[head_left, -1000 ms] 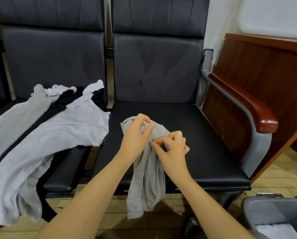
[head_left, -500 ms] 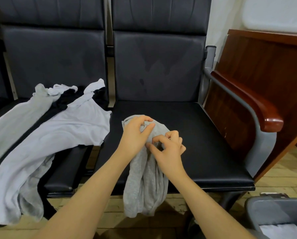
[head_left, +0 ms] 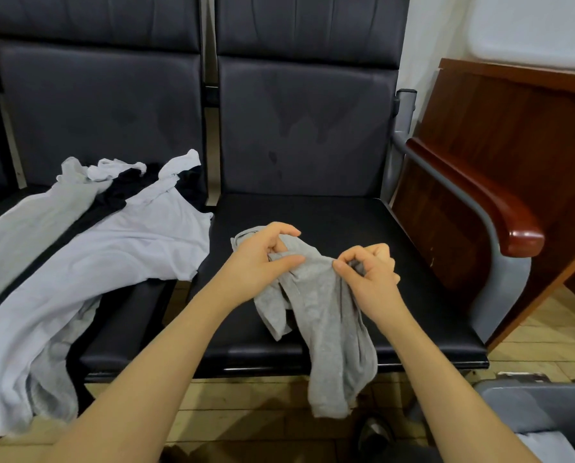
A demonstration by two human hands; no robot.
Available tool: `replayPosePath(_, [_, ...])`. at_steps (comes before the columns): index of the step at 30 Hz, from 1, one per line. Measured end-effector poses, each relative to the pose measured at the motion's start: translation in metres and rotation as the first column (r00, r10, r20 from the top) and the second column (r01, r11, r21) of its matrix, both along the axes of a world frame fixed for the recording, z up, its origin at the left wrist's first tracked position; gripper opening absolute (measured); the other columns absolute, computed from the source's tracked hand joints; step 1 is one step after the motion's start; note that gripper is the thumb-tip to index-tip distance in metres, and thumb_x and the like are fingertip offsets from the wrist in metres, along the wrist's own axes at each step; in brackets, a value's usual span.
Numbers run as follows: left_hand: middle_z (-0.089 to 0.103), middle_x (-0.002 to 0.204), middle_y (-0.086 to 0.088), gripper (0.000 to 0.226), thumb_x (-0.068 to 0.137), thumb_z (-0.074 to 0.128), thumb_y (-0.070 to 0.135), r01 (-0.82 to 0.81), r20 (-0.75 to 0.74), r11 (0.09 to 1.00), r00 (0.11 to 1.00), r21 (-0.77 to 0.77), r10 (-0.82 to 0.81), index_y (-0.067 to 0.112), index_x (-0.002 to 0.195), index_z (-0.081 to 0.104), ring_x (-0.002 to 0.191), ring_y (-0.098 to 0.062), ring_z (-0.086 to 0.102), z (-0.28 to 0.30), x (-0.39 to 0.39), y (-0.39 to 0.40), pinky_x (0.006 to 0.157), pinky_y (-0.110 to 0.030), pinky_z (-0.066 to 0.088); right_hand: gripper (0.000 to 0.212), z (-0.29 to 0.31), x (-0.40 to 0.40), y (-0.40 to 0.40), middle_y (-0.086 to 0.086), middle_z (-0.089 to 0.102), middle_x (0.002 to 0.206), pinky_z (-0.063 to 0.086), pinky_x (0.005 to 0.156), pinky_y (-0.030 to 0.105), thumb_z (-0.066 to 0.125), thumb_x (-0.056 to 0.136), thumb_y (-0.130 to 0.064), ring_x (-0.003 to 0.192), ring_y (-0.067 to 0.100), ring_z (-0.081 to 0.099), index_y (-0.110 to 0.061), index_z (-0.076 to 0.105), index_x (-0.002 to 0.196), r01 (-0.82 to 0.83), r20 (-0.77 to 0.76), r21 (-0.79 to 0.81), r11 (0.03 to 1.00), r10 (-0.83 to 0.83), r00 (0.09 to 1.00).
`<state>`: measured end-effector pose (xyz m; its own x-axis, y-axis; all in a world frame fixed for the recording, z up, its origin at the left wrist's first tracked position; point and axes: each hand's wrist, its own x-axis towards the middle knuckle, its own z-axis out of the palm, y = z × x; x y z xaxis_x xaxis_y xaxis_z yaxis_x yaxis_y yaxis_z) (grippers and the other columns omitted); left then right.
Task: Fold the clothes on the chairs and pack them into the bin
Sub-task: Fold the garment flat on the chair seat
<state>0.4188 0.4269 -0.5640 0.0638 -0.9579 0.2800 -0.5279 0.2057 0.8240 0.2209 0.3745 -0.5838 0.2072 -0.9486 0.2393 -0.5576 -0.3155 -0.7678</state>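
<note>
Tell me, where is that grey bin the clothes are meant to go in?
In the head view the grey bin sits on the floor at the bottom right corner, in front of the right-hand chair and below its wooden armrest.

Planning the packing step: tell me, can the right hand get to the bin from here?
Probably yes: the grey bin sits low to the right, nothing between, but the right hand is pinching the grey garment.
</note>
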Motion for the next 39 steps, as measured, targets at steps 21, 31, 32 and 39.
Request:
replayPosePath(21, [0.064, 0.100, 0.013, 0.022, 0.094, 0.056, 0.028, -0.093, 0.112, 0.994, 0.990, 0.055, 0.086, 0.023, 0.115, 0.060, 0.096, 0.004, 0.058, -0.061, 0.018, 0.011, 0.083, -0.007, 0.044, 0.017, -0.041, 0.039, 0.008, -0.010, 0.037, 0.091, 0.016, 0.080, 0.023, 0.065, 0.085, -0.044, 0.091, 0.009, 0.034, -0.027, 0.068, 0.087, -0.166, -0.173, -0.184, 0.969, 0.135, 0.976])
replayPosePath(31, [0.063, 0.103, 0.012, 0.029, 0.084, 0.070, 0.024, -0.077, 0.150, 0.989, 0.984, -0.126, 0.096, 0.023, 0.113, 0.063, 0.097, 0.001, 0.056, -0.035, -0.007, 0.008, 0.084, -0.011, 0.044, 0.014, -0.011, 0.016, 0.009, -0.013, 0.039, 0.088, 0.020, 0.084, 0.010, 0.061, 0.088, -0.037, 0.093, 0.003, 0.036, -0.026, 0.068, 0.086, -0.082, -0.024, -0.304, 0.949, 0.078, 0.997])
replayPosePath(32, [0.063, 0.104, 0.011, 0.028, 0.085, 0.068, 0.021, -0.081, 0.160, 0.990, 0.982, -0.118, 0.099, 0.023, 0.113, 0.063, 0.098, 0.000, 0.057, -0.036, -0.008, 0.009, 0.086, -0.015, 0.045, 0.012, -0.011, 0.015, 0.009, -0.013, 0.039, 0.088, 0.020, 0.084, 0.011, 0.063, 0.088, -0.036, 0.093, 0.003, 0.036, -0.025, 0.068, 0.085, -0.071, -0.014, -0.309, 0.948, 0.071, 0.997])
replayPosePath(39, [0.063, 0.084, 0.020, 0.020, 0.087, 0.067, 0.025, -0.127, 0.149, 0.977, 0.977, -0.172, 0.154, 0.018, 0.104, 0.071, 0.074, 0.005, 0.057, -0.030, 0.010, 0.017, 0.072, -0.013, 0.045, 0.007, -0.016, 0.009, 0.004, -0.014, 0.038, 0.085, 0.020, 0.084, 0.009, 0.067, 0.086, -0.030, 0.091, 0.005, 0.037, -0.024, 0.068, 0.083, -0.040, 0.008, -0.302, 0.952, 0.045, 0.999])
